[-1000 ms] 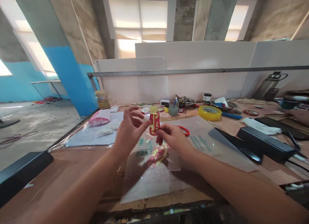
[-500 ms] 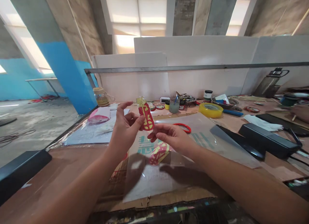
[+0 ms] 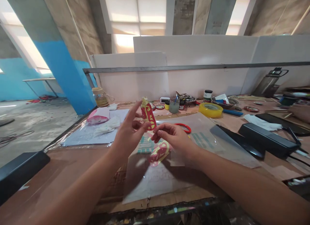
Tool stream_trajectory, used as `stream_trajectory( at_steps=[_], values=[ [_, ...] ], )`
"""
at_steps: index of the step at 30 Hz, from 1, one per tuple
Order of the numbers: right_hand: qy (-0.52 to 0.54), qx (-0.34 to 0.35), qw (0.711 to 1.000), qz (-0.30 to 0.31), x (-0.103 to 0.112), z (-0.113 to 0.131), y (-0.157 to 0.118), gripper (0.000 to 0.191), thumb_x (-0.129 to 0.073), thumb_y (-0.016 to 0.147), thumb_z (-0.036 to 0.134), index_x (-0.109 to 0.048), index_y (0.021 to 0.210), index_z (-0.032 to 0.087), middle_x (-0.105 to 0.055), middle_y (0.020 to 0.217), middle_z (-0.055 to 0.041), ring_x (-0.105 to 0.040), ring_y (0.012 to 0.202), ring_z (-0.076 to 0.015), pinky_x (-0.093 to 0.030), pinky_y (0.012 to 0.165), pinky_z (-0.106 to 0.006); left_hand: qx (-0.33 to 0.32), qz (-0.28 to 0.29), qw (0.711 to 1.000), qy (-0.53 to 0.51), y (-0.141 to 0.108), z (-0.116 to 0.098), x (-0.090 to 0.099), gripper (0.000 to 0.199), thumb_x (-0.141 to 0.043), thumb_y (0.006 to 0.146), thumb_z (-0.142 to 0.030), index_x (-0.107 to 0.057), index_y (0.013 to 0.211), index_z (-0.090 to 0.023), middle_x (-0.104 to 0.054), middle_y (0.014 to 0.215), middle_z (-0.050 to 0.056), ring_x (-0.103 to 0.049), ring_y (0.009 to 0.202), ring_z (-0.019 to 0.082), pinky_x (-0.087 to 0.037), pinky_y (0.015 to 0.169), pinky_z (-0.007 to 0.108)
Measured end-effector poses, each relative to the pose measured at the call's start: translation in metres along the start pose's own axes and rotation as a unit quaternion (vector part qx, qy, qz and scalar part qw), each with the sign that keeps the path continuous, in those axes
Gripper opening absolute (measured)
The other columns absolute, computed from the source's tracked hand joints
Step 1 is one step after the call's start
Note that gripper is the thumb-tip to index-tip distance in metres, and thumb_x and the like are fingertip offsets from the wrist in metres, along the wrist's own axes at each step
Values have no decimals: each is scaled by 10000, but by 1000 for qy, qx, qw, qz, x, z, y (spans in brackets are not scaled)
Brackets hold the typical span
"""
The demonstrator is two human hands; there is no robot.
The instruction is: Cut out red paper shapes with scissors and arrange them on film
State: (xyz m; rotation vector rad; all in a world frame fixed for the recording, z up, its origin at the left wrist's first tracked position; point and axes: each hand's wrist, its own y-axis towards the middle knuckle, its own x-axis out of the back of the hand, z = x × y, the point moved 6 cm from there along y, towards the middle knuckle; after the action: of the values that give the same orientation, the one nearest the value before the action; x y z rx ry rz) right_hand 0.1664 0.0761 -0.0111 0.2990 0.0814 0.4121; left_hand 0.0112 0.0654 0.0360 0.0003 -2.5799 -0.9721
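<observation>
Upright over the table is a small red piece with yellow patterns [image 3: 148, 116], seemingly painted on clear film that shows shiny at its top. My left hand [image 3: 132, 128] pinches its lower left edge between thumb and fingers, the index finger raised alongside it. My right hand [image 3: 169, 134] has its thumb and fingertips pressed together by the piece's lower right corner; what lies between them is too small to make out. Below both hands, a similar red and yellow design [image 3: 159, 154] lies on a translucent sheet [image 3: 142, 192]. Red-handled scissors [image 3: 186, 127] lie behind my right hand.
Papers and a pink piece [image 3: 98, 116] lie at left. Further back stand a jar [image 3: 100, 97], a cloudy water cup [image 3: 174, 106] and yellow-edged tape [image 3: 210, 110]. A black boxy device [image 3: 268, 139] sits at right. Another person's hand [image 3: 300, 112] shows at the far right edge.
The red piece has turned and tilted a little in my left hand, whose index finger is now straighter and higher. My right fingers are drawn closer together. Another person's hand shows more clearly at right.
</observation>
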Motion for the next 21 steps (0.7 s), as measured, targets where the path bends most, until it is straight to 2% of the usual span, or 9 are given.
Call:
stream_trajectory(
  at_steps=[2, 5, 9, 14, 18, 21],
  values=[
    [-18, 13, 1000, -9, 2, 2, 0, 204, -688, 845, 385, -658, 889, 189, -700, 763, -13, -672, 737, -163, -534, 748, -326, -30, 42, 996, 71, -1, -1, -6, 419, -685, 871, -283, -585, 1276, -318, -599, 1085, 26, -642, 739, 120, -542, 701, 288],
    [-40, 42, 998, -15, 3, 5, 1, 197, -674, 858, 385, -662, 901, 193, -680, 771, -7, -652, 739, -155, -524, 736, -313, -46, 83, 991, 93, -3, 0, -14, 200, -669, 892, -312, -657, 1079, -244, -638, 1066, 29, -660, 829, 139, -534, 754, 280],
    [-41, 77, 996, -16, 3, 5, 1, 173, -661, 870, 373, -659, 900, 202, -664, 810, 0, -645, 757, -147, -517, 730, -301, -14, 96, 994, 50, -6, 5, -17, 233, -642, 918, -353, -644, 1121, -240, -716, 977, 12, -685, 863, 155, -534, 750, 270],
    [-32, 91, 995, -18, 3, 5, -2, 169, -652, 886, 373, -656, 899, 205, -661, 804, -1, -655, 773, -153, -526, 747, -309, -5, 83, 995, 46, -8, 3, -14, 204, -652, 908, -372, -720, 1069, -268, -763, 1018, -3, -698, 934, 167, -530, 832, 277],
    [-27, 90, 995, -15, 3, 9, -2, 226, -663, 890, 418, -652, 916, 193, -672, 816, -20, -656, 797, -162, -530, 762, -314, 14, 68, 998, 8, -6, 0, -12, 173, -666, 886, -324, -746, 1019, -247, -780, 944, -3, -707, 868, 165, -536, 793, 265],
    [11, 104, 993, -45, 11, 16, 1, 327, -653, 879, 516, -625, 899, 191, -670, 807, -23, -648, 764, -158, -532, 746, -309, 20, 72, 997, -25, -3, -2, -11, 106, -647, 865, -238, -734, 917, -210, -769, 890, 6, -698, 828, 168, -539, 763, 265]
  ],
)
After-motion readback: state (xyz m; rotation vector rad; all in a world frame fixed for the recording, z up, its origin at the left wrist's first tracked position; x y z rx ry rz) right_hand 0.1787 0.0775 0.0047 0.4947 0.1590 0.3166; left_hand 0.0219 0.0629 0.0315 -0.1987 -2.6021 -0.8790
